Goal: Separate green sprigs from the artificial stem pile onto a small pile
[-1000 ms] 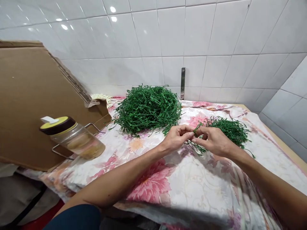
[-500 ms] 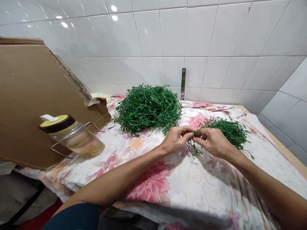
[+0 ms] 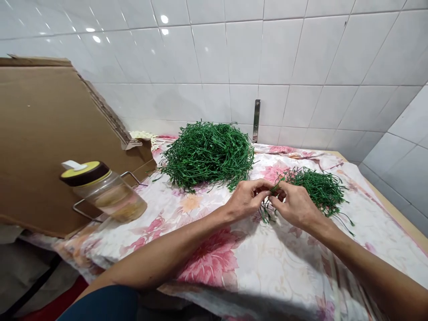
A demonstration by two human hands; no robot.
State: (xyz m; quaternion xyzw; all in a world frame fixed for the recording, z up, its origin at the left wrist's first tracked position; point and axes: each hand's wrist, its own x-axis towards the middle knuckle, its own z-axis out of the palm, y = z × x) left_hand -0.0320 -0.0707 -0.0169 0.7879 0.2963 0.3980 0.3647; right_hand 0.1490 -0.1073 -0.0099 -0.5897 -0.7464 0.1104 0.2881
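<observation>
Close together over the cloth, my left hand (image 3: 248, 196) and my right hand (image 3: 294, 200) pinch a thin green plastic stem (image 3: 274, 189) between their fingertips. Both hands are closed, and the fingers partly hide the stem. A few loose green stems (image 3: 266, 214) show just beneath the fingertips. Behind my left hand rises a large heap of green stems (image 3: 209, 156), thin and tangled with small forked tips. A smaller pile of green stems (image 3: 319, 189) lies just behind and to the right of my right hand.
A floral tablecloth (image 3: 214, 258) covers the table. On the left, a clear bottle (image 3: 113, 196) with a yellow and brown lid leans in a wire holder. A large cardboard box (image 3: 50, 147) stands behind it. White wall tiles (image 3: 200, 53) and a metal bracket (image 3: 256, 120) border the back.
The view has tilted slightly, so the scene sits a little lower. My fingertips have shifted slightly around the green stem; both hands remain together in the same place.
</observation>
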